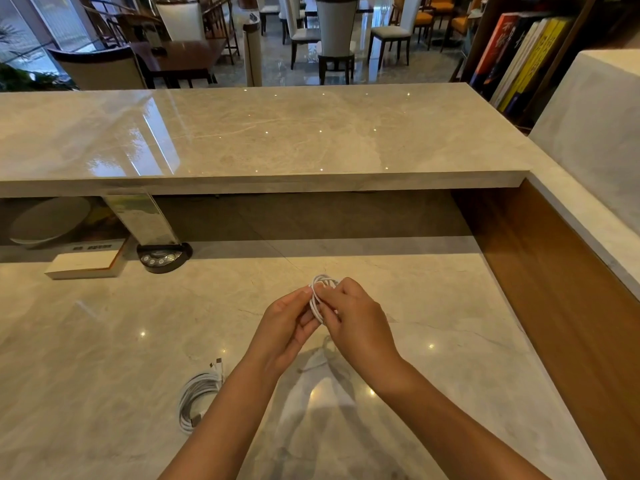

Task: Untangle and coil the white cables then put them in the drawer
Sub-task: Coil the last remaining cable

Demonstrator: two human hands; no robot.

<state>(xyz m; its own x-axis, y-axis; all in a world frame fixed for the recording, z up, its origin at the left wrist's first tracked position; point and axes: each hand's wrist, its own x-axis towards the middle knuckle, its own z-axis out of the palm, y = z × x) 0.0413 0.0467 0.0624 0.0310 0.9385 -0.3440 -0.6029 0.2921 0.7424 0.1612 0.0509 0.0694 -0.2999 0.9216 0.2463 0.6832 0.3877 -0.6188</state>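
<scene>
Head view, looking down, close over desk (104, 341)

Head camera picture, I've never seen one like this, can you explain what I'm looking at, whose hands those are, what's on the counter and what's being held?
There is no machine here. The single picture comes from a wide-angle camera worn on a person's head, looking forward and down, so the two bare arms reaching in from the bottom are that person's own. The left hand and right hand meet above the pale glossy marble counter, and their fingers hold a small coil of thin white cable between them. A second bundle of white cable lies on the counter beside the left forearm. Further back, to the left, sit a white book with an orange edge and a dark round-based device with buttons. A raised marble shelf runs behind. No drawer shows.
</scene>
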